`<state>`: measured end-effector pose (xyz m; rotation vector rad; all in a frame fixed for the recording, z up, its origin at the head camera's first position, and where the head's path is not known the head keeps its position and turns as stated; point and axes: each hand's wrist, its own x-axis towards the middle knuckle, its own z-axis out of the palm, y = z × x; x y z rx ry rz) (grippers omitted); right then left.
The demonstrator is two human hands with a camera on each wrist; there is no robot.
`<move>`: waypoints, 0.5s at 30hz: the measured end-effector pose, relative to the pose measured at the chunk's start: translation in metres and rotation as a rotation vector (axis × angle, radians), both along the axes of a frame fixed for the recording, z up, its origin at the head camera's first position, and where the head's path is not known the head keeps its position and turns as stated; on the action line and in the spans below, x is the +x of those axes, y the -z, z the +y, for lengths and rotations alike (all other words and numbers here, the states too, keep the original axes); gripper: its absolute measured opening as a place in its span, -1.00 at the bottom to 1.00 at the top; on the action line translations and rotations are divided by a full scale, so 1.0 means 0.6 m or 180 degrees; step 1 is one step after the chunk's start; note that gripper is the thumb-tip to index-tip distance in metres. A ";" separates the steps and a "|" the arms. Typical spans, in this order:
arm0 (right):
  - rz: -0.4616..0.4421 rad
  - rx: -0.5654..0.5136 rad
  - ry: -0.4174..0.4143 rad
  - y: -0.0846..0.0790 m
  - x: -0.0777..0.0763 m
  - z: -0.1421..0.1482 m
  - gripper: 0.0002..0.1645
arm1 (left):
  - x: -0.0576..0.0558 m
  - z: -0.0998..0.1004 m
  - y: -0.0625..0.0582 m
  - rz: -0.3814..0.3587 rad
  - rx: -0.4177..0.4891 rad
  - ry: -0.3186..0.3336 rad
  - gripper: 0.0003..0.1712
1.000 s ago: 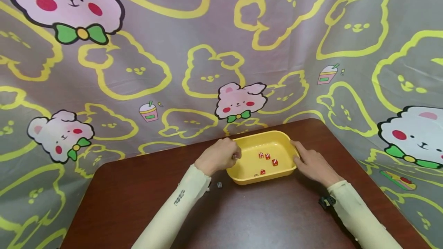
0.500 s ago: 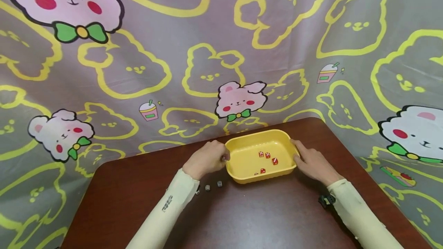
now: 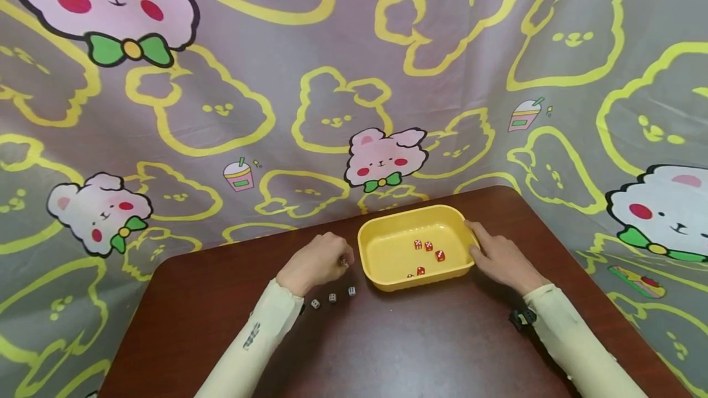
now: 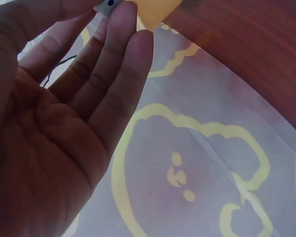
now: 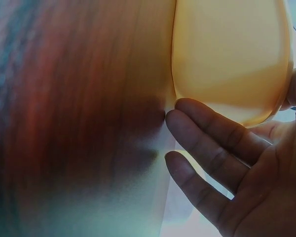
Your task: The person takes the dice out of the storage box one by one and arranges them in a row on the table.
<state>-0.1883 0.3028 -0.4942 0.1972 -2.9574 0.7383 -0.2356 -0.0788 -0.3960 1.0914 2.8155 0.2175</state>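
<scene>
My left hand (image 3: 319, 264) is just left of a yellow tray (image 3: 362, 263), pinching a small die (image 4: 107, 7) at its fingertips. In the left wrist view that die is pale with a dark pip, mostly covered by thumb and fingers. On the table below this hand, several whitish dice (image 3: 332, 298) lie in a slanting row, one partly behind the wrist. My right hand (image 3: 502, 261) grips the tray's right end, thumb at the rim; in the right wrist view its fingertips (image 5: 180, 123) reach along the tray's outer side. Several red dice (image 3: 428, 246) lie inside.
The dark brown wooden table (image 3: 442, 336) ends at a printed cloth backdrop (image 3: 310, 35) behind and on the right. A dark band (image 3: 522, 319) shows at the right wrist.
My left hand has drawn left from over the tray's left end to the table beside it, still holding a die, uncovering more whitish dice. The right hand stays on the tray.
</scene>
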 end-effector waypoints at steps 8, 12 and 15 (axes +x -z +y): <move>-0.0044 -0.0022 0.0007 -0.001 0.000 -0.004 -0.31 | 0.006 -0.041 0.012 0.0069 0.0057 -0.0099 -0.79; 0.0002 -0.0025 -0.0002 -0.002 0.001 -0.002 -0.33 | 0.009 -0.056 0.016 -0.0003 0.0069 -0.0194 -0.79; 0.0027 -0.0013 -0.0002 -0.002 0.001 -0.001 -0.34 | 0.011 -0.063 0.019 -0.0040 0.0069 -0.0232 -0.79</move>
